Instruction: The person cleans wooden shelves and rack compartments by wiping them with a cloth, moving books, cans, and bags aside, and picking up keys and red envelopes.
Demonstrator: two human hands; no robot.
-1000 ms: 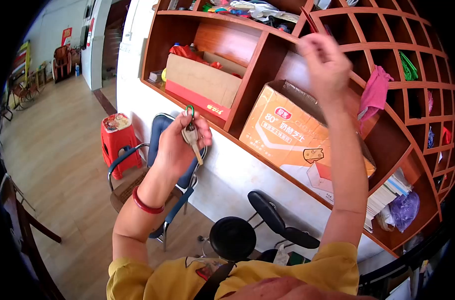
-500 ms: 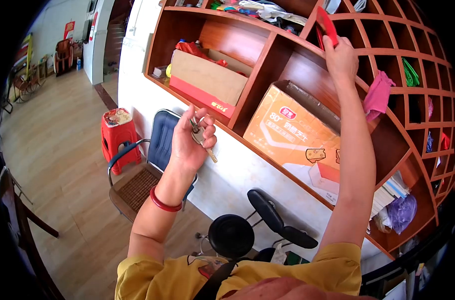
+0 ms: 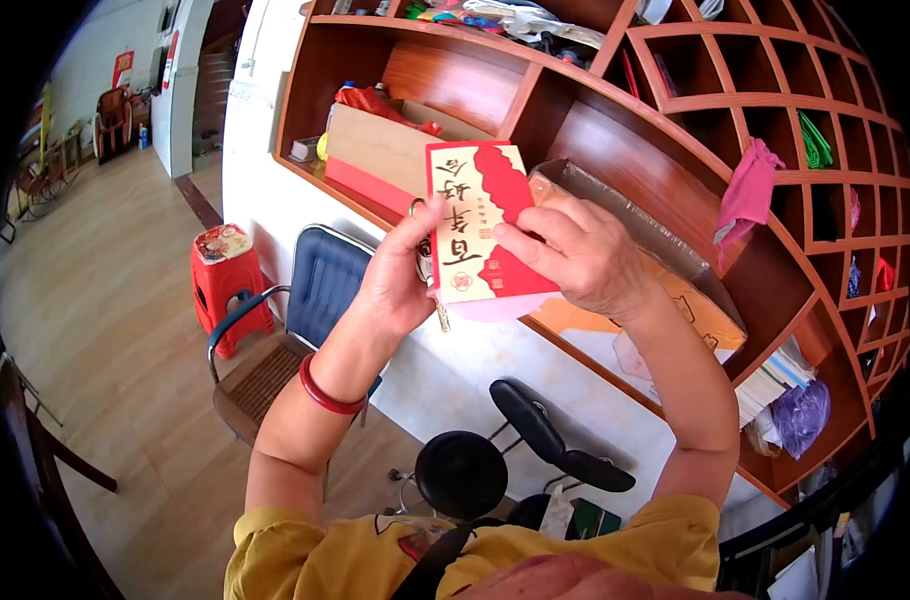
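Observation:
A red and cream card [image 3: 485,222] with dark Chinese characters is held up between both hands, in front of the shelf. My left hand [image 3: 400,268] grips its left edge, thumb on the front, with the keys [image 3: 425,258] on a green ring still in the same hand, partly hidden behind the card. The fingers of my right hand [image 3: 585,250] are closed on the card's right side. A pinkish piece [image 3: 495,307] shows under the card's lower edge. Behind my right hand is the orange carton [image 3: 675,300], standing in the shelf.
A red and brown box [image 3: 375,150] stands in the left compartment. Pink cloth [image 3: 747,195] hangs from the lattice shelf at right. Below are a blue chair [image 3: 327,285], a red stool [image 3: 230,290] and a black round seat [image 3: 462,475]. Books [image 3: 775,385] lie at lower right.
My right hand has come down and left from the upper shelf, bringing the red item to my left hand. My left hand, with the keys, now holds the card as well.

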